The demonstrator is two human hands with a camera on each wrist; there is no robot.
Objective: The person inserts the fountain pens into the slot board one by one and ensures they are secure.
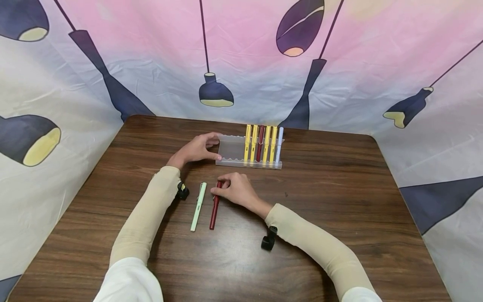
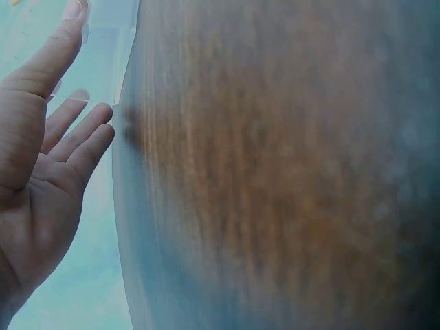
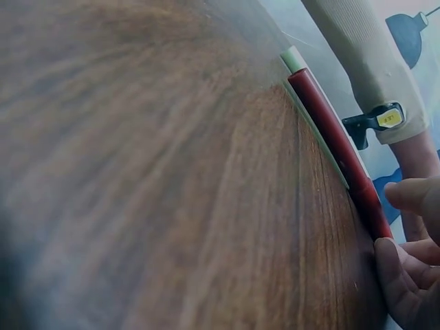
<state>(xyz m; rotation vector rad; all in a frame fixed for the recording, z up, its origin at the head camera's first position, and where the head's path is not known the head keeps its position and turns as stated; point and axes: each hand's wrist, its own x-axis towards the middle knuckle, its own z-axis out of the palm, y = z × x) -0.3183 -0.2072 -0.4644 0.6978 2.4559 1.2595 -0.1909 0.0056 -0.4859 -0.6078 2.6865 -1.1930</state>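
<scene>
A clear plastic pen rack [image 1: 231, 149] stands near the back of the table, with several yellow pens [image 1: 247, 144], one dark red pen [image 1: 260, 144] and a pale blue pen [image 1: 279, 144] side by side in its right part. My left hand [image 1: 196, 147] holds the rack's left end, thumb at the front corner and fingers toward the back; the left wrist view shows that hand [image 2: 51, 158] beside clear plastic. With my right hand [image 1: 237, 189] I pinch the top end of another dark red pen [image 1: 214, 212] lying on the table. Just left of it lies a light green pen [image 1: 198, 207].
The brown wood-grain table [image 1: 320, 251] has rounded back corners. Behind and beside it hangs a cloth [image 1: 253, 54] printed with lamps. Black wrist cameras [image 1: 268, 239] sit on both beige sleeves.
</scene>
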